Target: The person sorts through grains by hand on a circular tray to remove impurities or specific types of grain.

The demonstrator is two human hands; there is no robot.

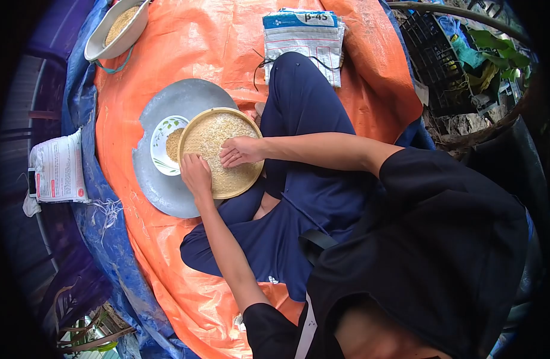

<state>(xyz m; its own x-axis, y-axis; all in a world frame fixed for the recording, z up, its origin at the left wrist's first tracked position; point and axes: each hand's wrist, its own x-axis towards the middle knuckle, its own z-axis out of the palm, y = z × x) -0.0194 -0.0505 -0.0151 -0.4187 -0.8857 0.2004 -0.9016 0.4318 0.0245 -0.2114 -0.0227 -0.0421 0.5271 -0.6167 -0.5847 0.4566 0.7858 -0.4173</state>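
A round woven winnowing basket point(195, 139) with a layer of pale grain point(218, 128) rests at my lap, tilted over a plate. My left hand point(196, 175) grips its near-left rim, fingers curled over the edge. Inside the basket, my right hand point(240, 151) is closed, its fingertips pressed together at the grain; what they pinch is too small to make out. Partly covered by the basket, a white plate point(159, 143) with a green leaf pattern holds a heap of browner grain point(174, 143). Under both lies a round grey metal tray point(152, 191).
An orange tarp point(185, 48) over a blue one point(116, 257) covers the ground. A white basin point(134, 30) of grain stands at the top left. Printed sacks point(302, 45) lie beyond my knee. A white bag point(60, 167) sits left, and a black crate point(433, 60) at the upper right.
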